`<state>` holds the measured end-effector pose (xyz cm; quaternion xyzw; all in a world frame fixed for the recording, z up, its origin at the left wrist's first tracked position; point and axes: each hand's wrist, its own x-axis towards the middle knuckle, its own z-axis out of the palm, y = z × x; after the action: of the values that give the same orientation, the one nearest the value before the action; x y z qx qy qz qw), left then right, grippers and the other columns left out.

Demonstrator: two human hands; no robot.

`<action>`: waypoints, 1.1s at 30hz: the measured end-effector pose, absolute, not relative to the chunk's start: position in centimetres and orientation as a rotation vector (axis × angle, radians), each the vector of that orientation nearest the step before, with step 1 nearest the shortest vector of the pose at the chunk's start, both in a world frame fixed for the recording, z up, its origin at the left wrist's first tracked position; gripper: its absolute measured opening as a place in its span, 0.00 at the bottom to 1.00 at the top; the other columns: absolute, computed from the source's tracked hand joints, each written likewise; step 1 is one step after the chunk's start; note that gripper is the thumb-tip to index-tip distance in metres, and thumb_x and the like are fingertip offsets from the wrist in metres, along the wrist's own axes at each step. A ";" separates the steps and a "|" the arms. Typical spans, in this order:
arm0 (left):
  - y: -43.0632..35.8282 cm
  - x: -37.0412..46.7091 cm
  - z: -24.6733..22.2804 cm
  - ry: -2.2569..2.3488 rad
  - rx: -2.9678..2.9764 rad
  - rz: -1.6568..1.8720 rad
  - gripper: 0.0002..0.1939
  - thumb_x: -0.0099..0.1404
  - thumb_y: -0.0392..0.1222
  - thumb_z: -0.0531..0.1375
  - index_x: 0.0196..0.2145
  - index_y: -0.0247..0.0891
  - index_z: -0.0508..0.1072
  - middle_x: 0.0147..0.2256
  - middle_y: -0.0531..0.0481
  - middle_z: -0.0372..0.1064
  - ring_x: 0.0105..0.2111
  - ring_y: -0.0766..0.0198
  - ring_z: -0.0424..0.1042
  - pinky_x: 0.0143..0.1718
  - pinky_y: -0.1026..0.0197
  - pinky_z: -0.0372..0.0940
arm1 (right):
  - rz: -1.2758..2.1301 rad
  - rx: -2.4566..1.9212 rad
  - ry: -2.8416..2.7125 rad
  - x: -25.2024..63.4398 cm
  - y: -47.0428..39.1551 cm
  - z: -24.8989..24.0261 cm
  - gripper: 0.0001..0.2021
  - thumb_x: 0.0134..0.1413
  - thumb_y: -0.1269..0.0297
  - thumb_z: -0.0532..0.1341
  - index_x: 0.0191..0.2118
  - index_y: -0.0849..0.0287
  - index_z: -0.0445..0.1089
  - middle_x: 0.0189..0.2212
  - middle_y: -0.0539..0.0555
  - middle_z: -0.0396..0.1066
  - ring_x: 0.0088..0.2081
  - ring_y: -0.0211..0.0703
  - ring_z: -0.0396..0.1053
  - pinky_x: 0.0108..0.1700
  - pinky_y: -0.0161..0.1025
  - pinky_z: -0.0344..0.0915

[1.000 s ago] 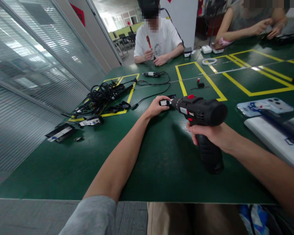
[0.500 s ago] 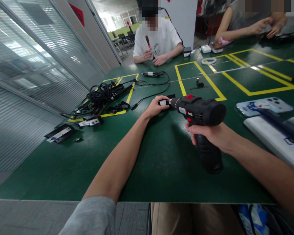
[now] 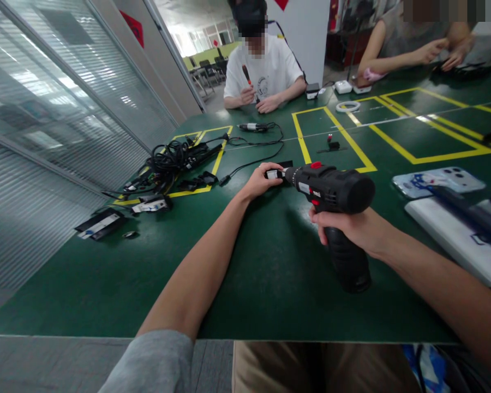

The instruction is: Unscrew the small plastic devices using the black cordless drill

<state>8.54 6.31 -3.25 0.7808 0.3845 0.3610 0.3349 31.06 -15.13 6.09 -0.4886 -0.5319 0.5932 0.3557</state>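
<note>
- cables (image 3: 169, 159): blk tangle on surface (image 3: 265, 284), L of & a bit beyond L hand
- L hand (image 3: 262, 179): fingers gripping small box
- small box (image 3: 273, 174): blk w/ white label, in L hand's fingertips
- drill (image 3: 331, 188): blk/red, tip by box, can't tell if touching
- R hand (image 3: 346, 225): wrapped round drill handle
- phone (image 3: 439, 181): R of R hand, flat

Blk/red drill (image 3: 331, 187) @ sm. blk/wht part (image 3: 272, 174)
</note>
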 end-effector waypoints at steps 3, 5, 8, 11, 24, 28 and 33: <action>6.4 8.5 -3.3 1.006 2.040 0.937 0.23 0.49 0.42 0.68 0.45 0.40 0.76 0.46 0.47 0.72 0.47 0.57 0.69 0.54 0.52 0.63 | 1.527 -1.254 -1.378 31.1 -15.1 6.1 0.04 0.51 0.64 0.65 0.29 0.57 0.71 0.19 0.49 0.71 0.21 0.42 0.69 0.31 0.42 0.64; 6.4 8.5 -3.3 1.003 2.042 0.936 0.24 0.49 0.42 0.69 0.45 0.40 0.76 0.46 0.48 0.73 0.47 0.57 0.69 0.54 0.52 0.62 | 1.530 -1.248 -1.385 31.1 -15.1 6.1 0.05 0.51 0.63 0.66 0.31 0.57 0.71 0.22 0.50 0.72 0.22 0.42 0.69 0.32 0.42 0.65; 6.4 8.5 -3.4 0.996 2.048 0.938 0.23 0.48 0.41 0.69 0.45 0.40 0.76 0.46 0.48 0.73 0.48 0.56 0.69 0.55 0.52 0.62 | 1.531 -1.250 -1.376 31.1 -15.1 6.1 0.04 0.51 0.64 0.65 0.32 0.57 0.71 0.23 0.50 0.73 0.22 0.41 0.69 0.31 0.42 0.64; 6.2 8.5 -3.2 0.999 2.058 0.941 0.23 0.49 0.42 0.69 0.45 0.40 0.76 0.47 0.47 0.73 0.49 0.55 0.68 0.55 0.52 0.62 | 1.530 -1.231 -1.372 31.1 -15.1 6.0 0.03 0.51 0.65 0.65 0.31 0.57 0.70 0.24 0.50 0.73 0.21 0.40 0.68 0.31 0.42 0.63; 5.6 8.8 -2.7 1.048 2.025 0.996 0.16 0.59 0.47 0.62 0.43 0.40 0.79 0.46 0.46 0.74 0.50 0.55 0.70 0.57 0.51 0.61 | 1.515 -1.263 -1.425 31.3 -15.2 6.2 0.04 0.53 0.64 0.63 0.30 0.57 0.71 0.17 0.49 0.71 0.23 0.43 0.68 0.33 0.43 0.62; 5.5 8.8 -2.6 1.052 2.015 0.995 0.16 0.59 0.47 0.62 0.43 0.39 0.79 0.46 0.46 0.74 0.50 0.55 0.69 0.59 0.51 0.60 | 1.520 -1.279 -1.434 31.2 -15.2 6.2 0.04 0.53 0.64 0.63 0.31 0.57 0.71 0.17 0.49 0.71 0.23 0.43 0.68 0.32 0.43 0.61; 5.5 8.8 -2.6 1.050 1.999 0.981 0.16 0.59 0.46 0.62 0.43 0.39 0.79 0.48 0.46 0.74 0.51 0.55 0.69 0.59 0.51 0.59 | 1.514 -1.280 -1.431 31.2 -15.1 6.2 0.04 0.52 0.64 0.64 0.31 0.57 0.70 0.17 0.49 0.71 0.23 0.43 0.68 0.33 0.44 0.62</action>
<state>8.83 5.49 -2.58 0.7656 0.4021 0.3756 0.3332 31.18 -15.11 6.23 -0.4921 -0.5501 0.5820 0.3413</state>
